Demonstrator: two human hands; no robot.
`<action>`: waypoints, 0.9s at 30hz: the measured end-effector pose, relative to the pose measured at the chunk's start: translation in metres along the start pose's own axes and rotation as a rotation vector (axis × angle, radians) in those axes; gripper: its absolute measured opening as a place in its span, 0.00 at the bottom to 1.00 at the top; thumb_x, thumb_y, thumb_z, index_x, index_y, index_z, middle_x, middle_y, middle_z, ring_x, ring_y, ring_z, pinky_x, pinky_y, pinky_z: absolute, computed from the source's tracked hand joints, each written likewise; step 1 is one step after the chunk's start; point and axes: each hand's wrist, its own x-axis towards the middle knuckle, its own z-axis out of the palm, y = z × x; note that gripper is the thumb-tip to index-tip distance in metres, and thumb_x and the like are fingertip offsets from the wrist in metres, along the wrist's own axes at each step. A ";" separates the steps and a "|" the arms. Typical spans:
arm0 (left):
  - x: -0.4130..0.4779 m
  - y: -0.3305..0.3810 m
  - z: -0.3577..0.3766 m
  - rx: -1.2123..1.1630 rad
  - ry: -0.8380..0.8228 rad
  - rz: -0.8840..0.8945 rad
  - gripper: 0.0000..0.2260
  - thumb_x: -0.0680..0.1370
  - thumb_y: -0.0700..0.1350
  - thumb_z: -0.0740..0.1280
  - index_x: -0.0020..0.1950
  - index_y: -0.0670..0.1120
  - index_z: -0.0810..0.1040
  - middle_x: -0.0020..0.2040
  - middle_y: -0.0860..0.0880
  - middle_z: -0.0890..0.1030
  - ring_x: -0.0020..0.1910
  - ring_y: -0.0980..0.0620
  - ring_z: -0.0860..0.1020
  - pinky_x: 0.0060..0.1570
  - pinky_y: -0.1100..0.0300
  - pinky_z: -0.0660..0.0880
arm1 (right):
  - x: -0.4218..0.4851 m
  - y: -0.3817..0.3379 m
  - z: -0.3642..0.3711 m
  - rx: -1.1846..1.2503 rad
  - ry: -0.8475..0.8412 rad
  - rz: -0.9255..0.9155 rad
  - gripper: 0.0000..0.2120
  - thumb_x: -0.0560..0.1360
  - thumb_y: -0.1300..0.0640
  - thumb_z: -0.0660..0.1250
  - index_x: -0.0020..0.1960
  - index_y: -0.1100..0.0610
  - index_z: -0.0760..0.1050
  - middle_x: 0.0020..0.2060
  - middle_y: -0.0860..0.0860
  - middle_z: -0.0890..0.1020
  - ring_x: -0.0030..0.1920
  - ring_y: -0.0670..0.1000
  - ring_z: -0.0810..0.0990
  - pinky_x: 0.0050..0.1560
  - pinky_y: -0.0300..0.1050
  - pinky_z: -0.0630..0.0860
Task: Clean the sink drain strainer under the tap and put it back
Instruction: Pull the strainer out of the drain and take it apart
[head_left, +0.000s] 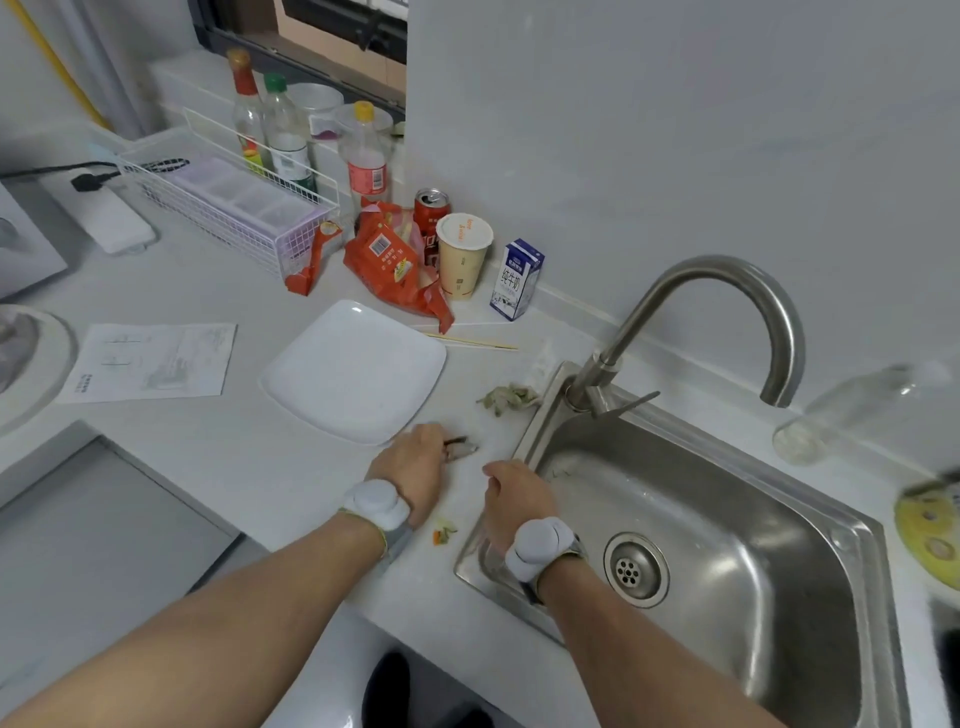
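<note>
The round metal drain strainer sits in the drain hole at the bottom of the steel sink. The curved tap rises at the sink's back left corner; no water runs. My left hand lies on the counter left of the sink, its fingertips closed on a dark food scrap. My right hand rests back-up on the sink's left rim, fingers bent down out of sight. Both wrists wear white bands.
A white square plate lies behind my left hand. Food scraps lie near the tap base, and a small scrap lies between my wrists. Snack bags, a can, a cup and a milk carton stand at the wall. A clear bottle lies right of the tap.
</note>
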 end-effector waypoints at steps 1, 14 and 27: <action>-0.005 -0.002 0.003 0.124 -0.109 0.029 0.06 0.75 0.38 0.60 0.47 0.46 0.63 0.45 0.44 0.71 0.42 0.44 0.72 0.39 0.54 0.70 | -0.003 0.004 -0.001 -0.008 -0.020 0.000 0.17 0.80 0.59 0.54 0.66 0.53 0.72 0.66 0.52 0.74 0.61 0.56 0.76 0.60 0.47 0.73; 0.002 0.050 0.015 -0.141 0.049 -0.135 0.11 0.73 0.49 0.67 0.42 0.48 0.65 0.38 0.48 0.78 0.39 0.41 0.77 0.35 0.55 0.68 | -0.029 0.033 -0.021 0.440 0.133 0.035 0.13 0.76 0.53 0.61 0.59 0.48 0.76 0.47 0.44 0.82 0.48 0.46 0.79 0.47 0.36 0.74; 0.002 0.083 0.021 -0.990 -0.080 -0.123 0.10 0.77 0.34 0.65 0.51 0.48 0.78 0.39 0.44 0.79 0.35 0.49 0.79 0.39 0.53 0.80 | -0.010 0.052 -0.058 0.944 0.132 0.232 0.08 0.72 0.61 0.63 0.39 0.56 0.81 0.22 0.49 0.78 0.22 0.46 0.73 0.25 0.40 0.70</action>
